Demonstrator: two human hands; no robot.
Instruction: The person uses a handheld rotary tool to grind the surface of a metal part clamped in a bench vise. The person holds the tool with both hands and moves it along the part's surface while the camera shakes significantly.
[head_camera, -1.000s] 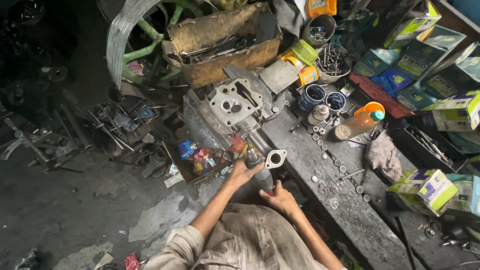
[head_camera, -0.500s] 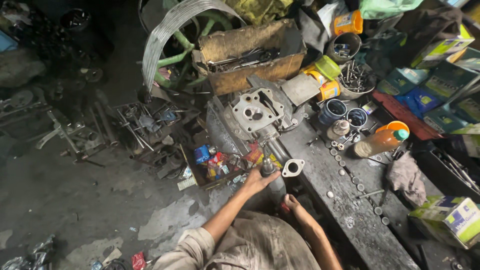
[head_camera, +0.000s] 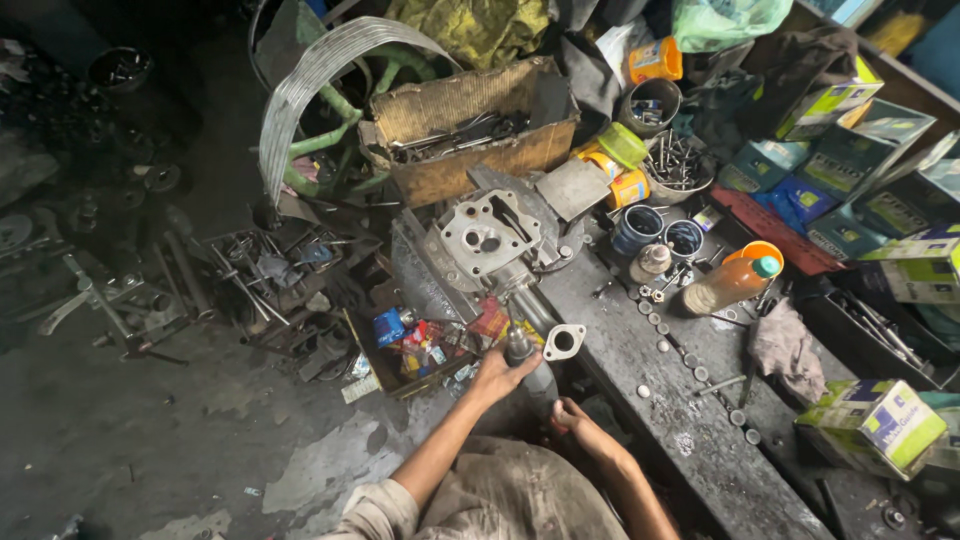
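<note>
We are gripping a grey metal cylinder (head_camera: 528, 366) at the near edge of the dark workbench (head_camera: 690, 440), our left hand (head_camera: 498, 376) wrapping its fingers around the upper end while our right hand (head_camera: 568, 414) is holding the lower end, though we cannot tell how those fingers are set. Just beside the top of the cylinder, a small metal flange (head_camera: 563, 341) with a round hole is lying on the bench. Farther along the bench a large metal housing (head_camera: 487, 235) is sitting, and behind it a worn cardboard box (head_camera: 470, 125) is holding tools. A plastic bottle (head_camera: 732, 283) is lying well to the right, near two blue cans (head_camera: 655, 232).
</note>
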